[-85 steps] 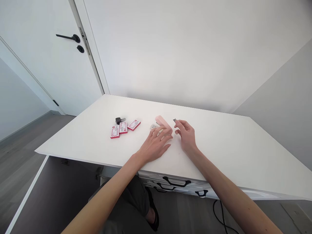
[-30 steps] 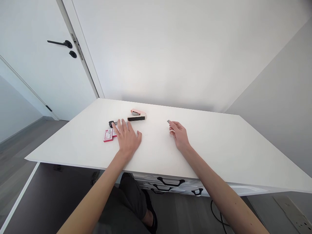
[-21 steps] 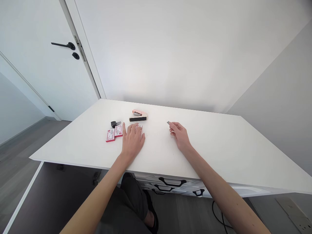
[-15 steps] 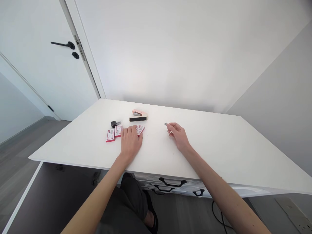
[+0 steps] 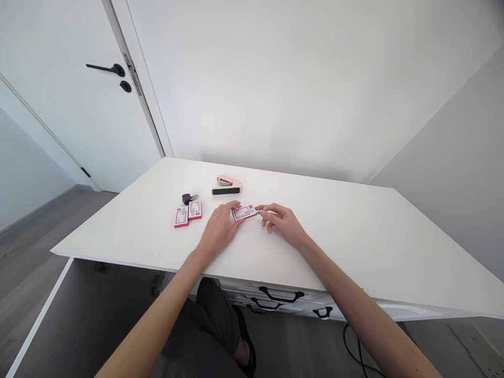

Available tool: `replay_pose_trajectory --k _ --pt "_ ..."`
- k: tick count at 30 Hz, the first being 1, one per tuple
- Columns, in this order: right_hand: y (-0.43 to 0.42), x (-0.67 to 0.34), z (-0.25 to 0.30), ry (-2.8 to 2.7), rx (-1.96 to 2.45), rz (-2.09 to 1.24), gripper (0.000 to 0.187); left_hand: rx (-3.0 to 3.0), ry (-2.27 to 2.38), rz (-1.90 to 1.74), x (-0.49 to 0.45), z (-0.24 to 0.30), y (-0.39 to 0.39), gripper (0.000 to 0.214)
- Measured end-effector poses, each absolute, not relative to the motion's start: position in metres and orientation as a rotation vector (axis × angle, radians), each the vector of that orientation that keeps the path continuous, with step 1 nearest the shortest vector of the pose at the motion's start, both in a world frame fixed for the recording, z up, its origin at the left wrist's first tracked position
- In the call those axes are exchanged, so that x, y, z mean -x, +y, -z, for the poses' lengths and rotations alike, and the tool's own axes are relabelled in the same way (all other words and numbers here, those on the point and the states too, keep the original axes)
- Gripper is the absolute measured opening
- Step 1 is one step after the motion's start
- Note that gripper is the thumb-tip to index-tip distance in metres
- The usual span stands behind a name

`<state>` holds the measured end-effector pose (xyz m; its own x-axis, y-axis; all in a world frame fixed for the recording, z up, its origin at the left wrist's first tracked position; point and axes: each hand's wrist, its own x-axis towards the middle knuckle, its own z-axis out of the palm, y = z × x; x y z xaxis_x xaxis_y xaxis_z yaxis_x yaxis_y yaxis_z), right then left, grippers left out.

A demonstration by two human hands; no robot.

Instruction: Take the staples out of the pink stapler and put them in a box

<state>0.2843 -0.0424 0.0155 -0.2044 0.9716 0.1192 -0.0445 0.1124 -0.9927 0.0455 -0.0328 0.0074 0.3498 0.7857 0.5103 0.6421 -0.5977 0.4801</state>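
Left hand (image 5: 220, 223): thumb and fingers clamped on red-and-white box (image 5: 244, 212), on or just above white tabletop (image 5: 354, 236) | right hand (image 5: 285, 226): fingertips pinched on small grey piece (image 5: 258, 212) at box's end | advice: steady box — light, unhurried pinch seems wise

Bright, soft, even light across a wide, stretched view.
The white wall (image 5: 252, 94) is palest left of centre and greys toward the right, where the side wall (image 5: 460, 152) sits duller; the light's source is out of frame. A faint, soft-edged shadow runs along the wall's foot, and the tabletop (image 5: 354, 236) is pale, with little texture. Beneath it, the open cabinet (image 5: 102, 315) falls dim. Wide-angle distortion stretches the tabletop's near corners; the upper right corner darkens. Lettering on the box (image 5: 243, 212) is too small to read.
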Motion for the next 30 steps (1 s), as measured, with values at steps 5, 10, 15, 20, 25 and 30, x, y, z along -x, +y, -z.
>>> replay_pose_trajectory --k 5,10,15,20,25,30 --pt "-0.045 -0.283 -0.017 -1.424 1.032 -1.325 0.032 -2.456 1.264 -1.03 -0.045 -0.006 -0.032 0.037" --pt "-0.046 -0.283 -0.018 -1.432 1.087 -1.307 0.038 -2.457 1.263 -1.003 -0.045 -0.007 -0.032 0.037" --pt "-0.04 -0.286 -0.012 -1.316 1.212 -1.111 0.041 -2.458 1.176 -0.886 -0.045 -0.009 -0.034 0.046" --pt "-0.036 -0.288 -0.008 -1.277 1.266 -1.035 0.041 -2.564 1.111 -0.821 -0.047 -0.013 -0.035 0.045" --pt "-0.038 -0.286 -0.008 -1.341 1.261 -1.007 0.041 -2.408 1.484 -0.867 -0.051 -0.011 -0.033 0.048" --pt "-0.044 -0.28 -0.01 -1.463 1.244 -0.932 0.033 -2.322 1.41 -0.835 -0.052 -0.012 -0.034 0.043"
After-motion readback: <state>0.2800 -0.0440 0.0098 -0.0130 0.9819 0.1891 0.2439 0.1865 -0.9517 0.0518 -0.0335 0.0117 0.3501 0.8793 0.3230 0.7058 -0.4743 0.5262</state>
